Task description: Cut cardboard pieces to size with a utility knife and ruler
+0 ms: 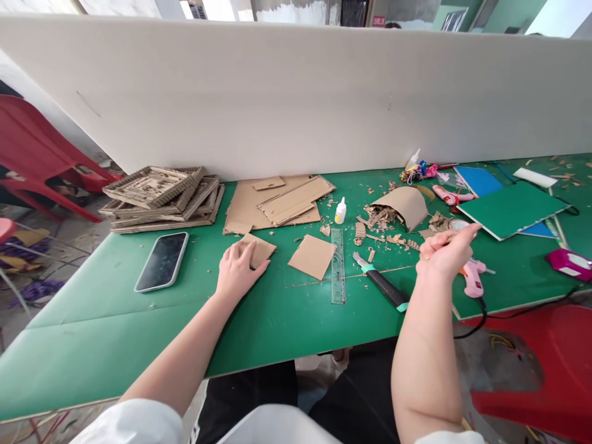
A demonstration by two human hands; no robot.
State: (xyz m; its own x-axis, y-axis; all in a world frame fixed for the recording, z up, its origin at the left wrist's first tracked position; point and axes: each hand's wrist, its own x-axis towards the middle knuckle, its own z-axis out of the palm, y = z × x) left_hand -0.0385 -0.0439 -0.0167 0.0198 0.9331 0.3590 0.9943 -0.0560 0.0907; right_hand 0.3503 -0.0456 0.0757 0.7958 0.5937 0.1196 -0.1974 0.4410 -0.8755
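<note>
My left hand lies on a small cardboard square, its fingers spread over the piece and the thumb at its near edge. My right hand is raised at the right with its fingers curled closed; what they hold, if anything, is hidden. Between the hands lie a second cardboard square, a clear ruler touching its right corner, and a utility knife with a black and mint handle. A pink glue gun is just beyond my right hand.
Corrugated cardboard frames are stacked at the back left, near a phone. Larger cardboard sheets, a small glue bottle, cardboard scraps and a green board lie farther back. A white partition borders the table.
</note>
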